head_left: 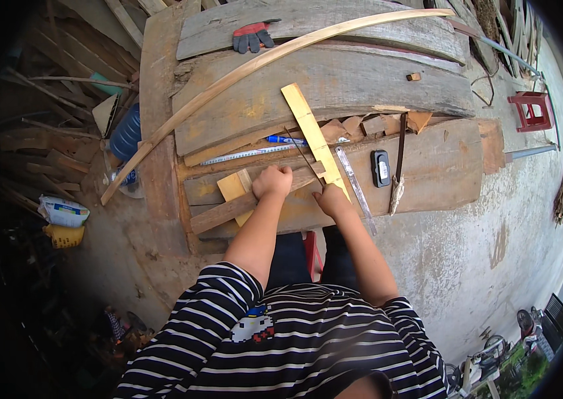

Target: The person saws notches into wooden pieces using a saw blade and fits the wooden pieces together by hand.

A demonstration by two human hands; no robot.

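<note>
My left hand is closed over a brown wood strip, pressing it down on the plank bench. Part of the strip rests across a pale yellow wood block. My right hand is closed near the strip's right end, at the lower end of a thin dark blade that looks like a saw blade. This blade slants up and left, crossing the strip close to its end; its grip is hidden in my fingers. Beneath the right hand and the strip's end lies a long yellow board.
A clear ruler, a black case and a dark blade with a wrapped end lie to the right. Behind are a blue marker, a white measuring strip, a long curved batten and a glove. A red stool stands far right.
</note>
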